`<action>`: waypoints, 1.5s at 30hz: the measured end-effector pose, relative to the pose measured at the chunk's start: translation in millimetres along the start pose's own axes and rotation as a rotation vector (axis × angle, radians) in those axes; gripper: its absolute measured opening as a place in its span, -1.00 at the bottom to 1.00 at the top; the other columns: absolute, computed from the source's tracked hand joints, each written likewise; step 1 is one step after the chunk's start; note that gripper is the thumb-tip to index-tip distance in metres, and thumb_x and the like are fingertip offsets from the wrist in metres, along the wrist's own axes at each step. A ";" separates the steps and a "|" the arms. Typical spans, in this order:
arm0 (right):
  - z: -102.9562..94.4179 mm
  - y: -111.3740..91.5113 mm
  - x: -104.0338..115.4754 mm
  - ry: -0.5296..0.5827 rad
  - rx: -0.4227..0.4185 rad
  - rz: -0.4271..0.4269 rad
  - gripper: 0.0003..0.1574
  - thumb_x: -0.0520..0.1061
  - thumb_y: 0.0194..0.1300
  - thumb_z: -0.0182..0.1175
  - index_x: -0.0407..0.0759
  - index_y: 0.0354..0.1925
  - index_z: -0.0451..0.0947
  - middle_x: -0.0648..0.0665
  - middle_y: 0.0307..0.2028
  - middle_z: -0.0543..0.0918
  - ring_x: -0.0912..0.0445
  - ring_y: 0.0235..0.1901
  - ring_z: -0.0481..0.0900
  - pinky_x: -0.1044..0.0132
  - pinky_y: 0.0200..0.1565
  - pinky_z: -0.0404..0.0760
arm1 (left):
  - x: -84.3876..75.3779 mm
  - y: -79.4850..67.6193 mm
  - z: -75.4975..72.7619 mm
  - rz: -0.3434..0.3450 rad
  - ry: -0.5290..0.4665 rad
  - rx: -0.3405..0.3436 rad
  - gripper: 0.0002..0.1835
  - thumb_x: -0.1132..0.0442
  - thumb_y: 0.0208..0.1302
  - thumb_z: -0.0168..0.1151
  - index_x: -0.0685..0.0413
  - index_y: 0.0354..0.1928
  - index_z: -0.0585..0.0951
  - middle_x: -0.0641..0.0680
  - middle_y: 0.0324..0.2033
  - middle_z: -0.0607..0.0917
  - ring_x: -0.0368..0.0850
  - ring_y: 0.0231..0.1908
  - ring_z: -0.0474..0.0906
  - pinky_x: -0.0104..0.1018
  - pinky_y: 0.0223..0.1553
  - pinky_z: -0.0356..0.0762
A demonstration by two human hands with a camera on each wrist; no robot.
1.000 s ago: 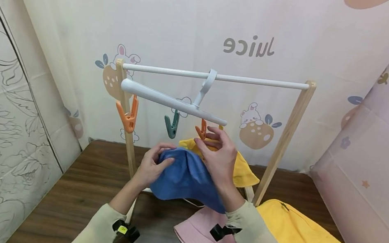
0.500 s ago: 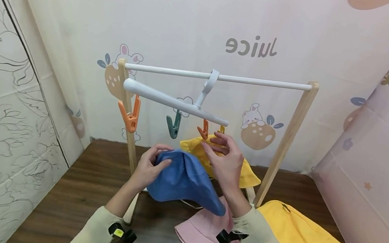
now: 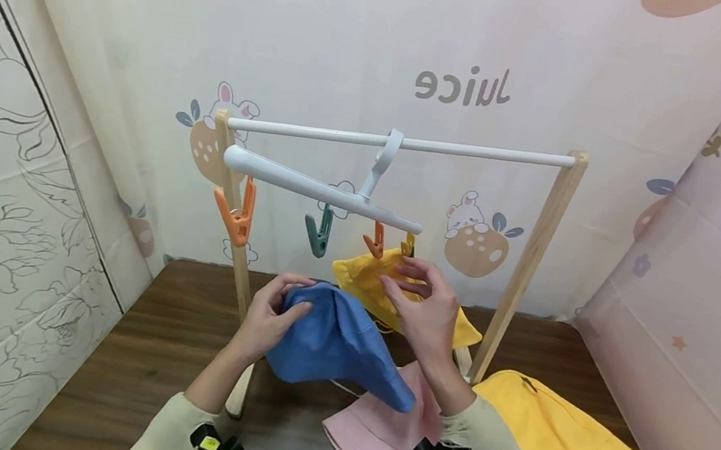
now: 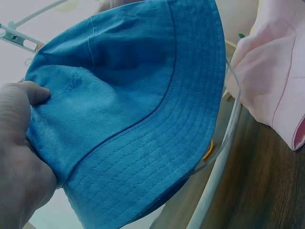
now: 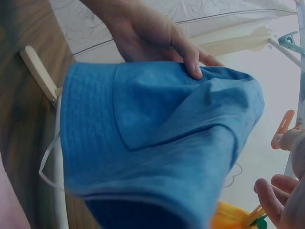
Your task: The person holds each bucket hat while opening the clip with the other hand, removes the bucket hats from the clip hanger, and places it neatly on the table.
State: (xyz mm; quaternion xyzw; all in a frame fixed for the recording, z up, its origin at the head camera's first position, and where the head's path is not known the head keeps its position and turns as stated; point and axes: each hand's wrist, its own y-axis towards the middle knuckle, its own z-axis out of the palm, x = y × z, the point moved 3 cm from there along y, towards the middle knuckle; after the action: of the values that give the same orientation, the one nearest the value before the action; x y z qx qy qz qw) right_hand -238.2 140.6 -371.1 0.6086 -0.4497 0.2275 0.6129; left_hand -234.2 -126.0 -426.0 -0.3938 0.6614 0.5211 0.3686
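A blue bucket hat (image 3: 331,336) hangs in the air in front of the rack, its crown pinched between the thumb and fingers of my left hand (image 3: 268,316). In the left wrist view that thumb presses into the folded fabric of the hat (image 4: 114,95). My right hand (image 3: 427,315) is raised beside it, fingers loosely bent with nothing between them. Just behind the right fingers, a yellow bucket hat (image 3: 360,275) hangs from a yellow clip (image 3: 408,245) on the white hanger (image 3: 317,187). An orange clip (image 3: 375,240) sits above the blue hat, near the right hand.
The hanger hooks over the white rod (image 3: 481,151) of a wooden rack (image 3: 530,264). Another orange clip (image 3: 239,216) and a green clip (image 3: 318,233) hang from it. A pink hat (image 3: 381,443) and a second yellow hat (image 3: 559,437) lie on the dark wooden table (image 3: 125,376).
My right hand has moved away from the smaller orange clip, to the right and down. My left hand has lowered the blue hat a little, to the left. The yellow clip now shows.
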 end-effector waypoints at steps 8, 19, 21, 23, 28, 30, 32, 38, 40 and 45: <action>-8.4 -3.6 -5.2 -0.068 0.014 0.017 -0.39 -0.20 0.35 0.64 -0.30 0.29 0.70 -0.34 0.10 0.88 -0.27 -0.03 0.93 0.62 0.00 0.75 | -1.3 -4.5 -2.5 0.014 -0.004 -0.008 -0.65 0.47 0.55 0.32 0.31 0.31 0.61 0.42 0.26 0.73 -0.37 0.15 0.67 -0.17 0.33 0.59; -20.8 -1.3 -4.7 -0.103 0.011 -0.031 -0.47 -0.27 0.34 0.60 -0.34 0.23 0.73 -0.42 0.04 0.88 -0.30 -0.11 0.93 0.60 -0.03 0.77 | -3.5 -12.0 -10.7 0.024 0.004 -0.017 -0.68 0.45 0.59 0.29 0.32 0.29 0.61 0.44 0.21 0.76 -0.38 0.12 0.69 -0.37 0.27 0.61; -23.0 -1.1 -5.9 -0.110 0.008 -0.045 -0.48 -0.27 0.34 0.60 -0.34 0.22 0.74 -0.40 0.03 0.89 -0.30 -0.11 0.94 0.62 -0.05 0.76 | -3.8 -13.3 -11.5 0.029 -0.001 -0.015 -0.68 0.46 0.57 0.30 0.33 0.28 0.61 0.34 0.18 0.80 -0.37 0.11 0.70 -0.37 0.25 0.62; -25.2 -0.9 -7.4 -0.118 0.002 -0.059 -0.48 -0.28 0.33 0.61 -0.32 0.22 0.75 -0.38 0.03 0.90 -0.30 -0.12 0.94 0.64 -0.06 0.74 | -3.6 -14.6 -11.5 0.034 -0.004 -0.008 -0.68 0.47 0.57 0.31 0.33 0.27 0.61 0.13 0.15 0.82 -0.37 0.11 0.71 -0.37 0.24 0.63; -30.0 -2.0 -10.2 -0.128 -0.007 -0.081 -0.49 -0.27 0.32 0.62 -0.28 0.21 0.77 -0.34 0.01 0.91 -0.28 -0.13 0.95 0.62 -0.04 0.75 | -5.4 -18.0 -10.5 0.058 -0.013 0.018 -0.68 0.48 0.55 0.30 0.33 0.27 0.61 -0.39 0.08 0.76 -0.37 0.11 0.71 -0.37 0.21 0.64; -31.5 -2.6 -10.5 -0.129 -0.007 -0.086 -0.49 -0.27 0.32 0.62 -0.29 0.21 0.77 -0.33 0.01 0.91 -0.27 -0.14 0.95 0.60 -0.03 0.76 | -6.7 -18.9 -10.3 0.070 -0.014 0.024 -0.67 0.48 0.55 0.30 0.33 0.27 0.60 -0.44 0.07 0.75 -0.36 0.10 0.72 -0.37 0.20 0.65; -32.7 -2.9 -10.8 -0.130 -0.006 -0.088 -0.48 -0.26 0.32 0.63 -0.30 0.21 0.77 -0.33 0.01 0.91 -0.26 -0.14 0.95 0.60 -0.02 0.77 | -7.7 -19.6 -10.9 0.080 -0.012 0.028 -0.68 0.47 0.56 0.30 0.32 0.28 0.61 -0.44 0.07 0.74 -0.32 0.08 0.73 -0.36 0.19 0.65; -35.1 -4.2 -10.9 -0.137 -0.008 -0.097 -0.49 -0.28 0.32 0.62 -0.32 0.20 0.76 -0.35 0.01 0.91 -0.27 -0.15 0.95 0.61 -0.02 0.76 | -8.6 -22.0 -14.2 0.082 0.014 0.031 -0.69 0.44 0.58 0.31 0.30 0.27 0.61 -0.17 0.11 0.81 -0.29 0.08 0.74 -0.34 0.21 0.66; -35.9 -4.8 -10.8 -0.138 -0.012 -0.101 -0.48 -0.29 0.31 0.62 -0.32 0.20 0.77 -0.35 0.00 0.91 -0.28 -0.16 0.95 0.60 -0.03 0.77 | -8.6 -23.2 -15.2 0.076 0.021 0.032 -0.69 0.46 0.58 0.30 0.30 0.27 0.61 -0.11 0.12 0.81 -0.31 0.09 0.74 -0.34 0.22 0.65; -37.6 -6.6 -10.6 -0.146 -0.012 -0.096 -0.47 -0.29 0.30 0.63 -0.31 0.21 0.77 -0.31 0.00 0.92 -0.28 -0.16 0.95 0.60 -0.02 0.77 | -8.5 -28.5 -18.9 0.074 0.034 0.026 -0.70 0.46 0.59 0.29 0.29 0.27 0.61 -0.22 0.11 0.79 -0.33 0.07 0.74 -0.37 0.20 0.66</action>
State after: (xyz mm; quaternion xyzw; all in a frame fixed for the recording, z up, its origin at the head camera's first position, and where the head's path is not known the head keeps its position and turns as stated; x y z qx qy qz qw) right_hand -227.6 178.1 -378.0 0.6408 -0.4650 0.1503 0.5921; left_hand -206.4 -147.5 -426.2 -0.3730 0.6885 0.5190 0.3427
